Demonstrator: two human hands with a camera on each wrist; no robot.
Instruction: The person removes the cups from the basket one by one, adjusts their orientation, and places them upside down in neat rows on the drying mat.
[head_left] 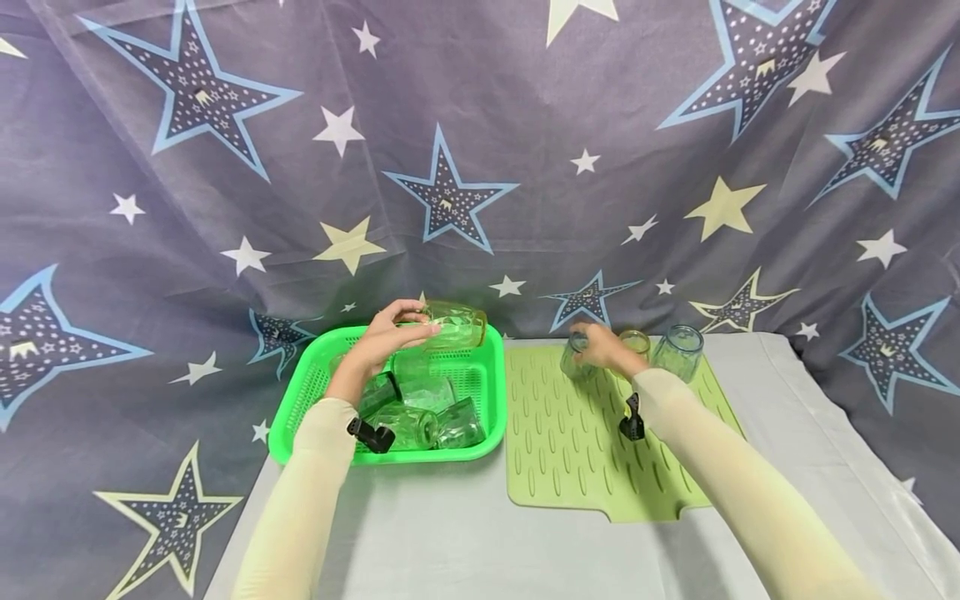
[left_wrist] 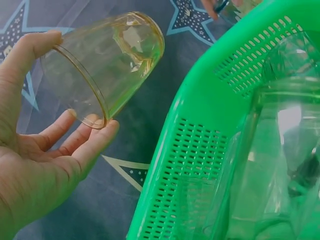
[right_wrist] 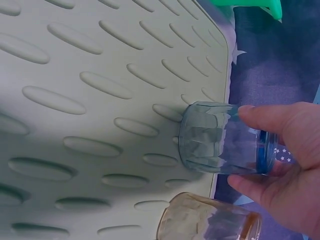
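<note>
My left hand grips an amber-tinted drinking glass tilted on its side above the green basket. In the left wrist view, its thumb and fingertips hold the glass around the rim, and the base points away. My right hand holds a blue-tinted glass that stands on the light green drying mat. Thumb and fingers lie on either side of its blue-ringed end, and the opposite end meets the mat. Beside it on the mat stand another amber glass and another blue glass.
Several clear and greenish glasses lie jumbled in the basket, left of the mat. Both rest on a table with a white cloth. A dark curtain with stars hangs close behind.
</note>
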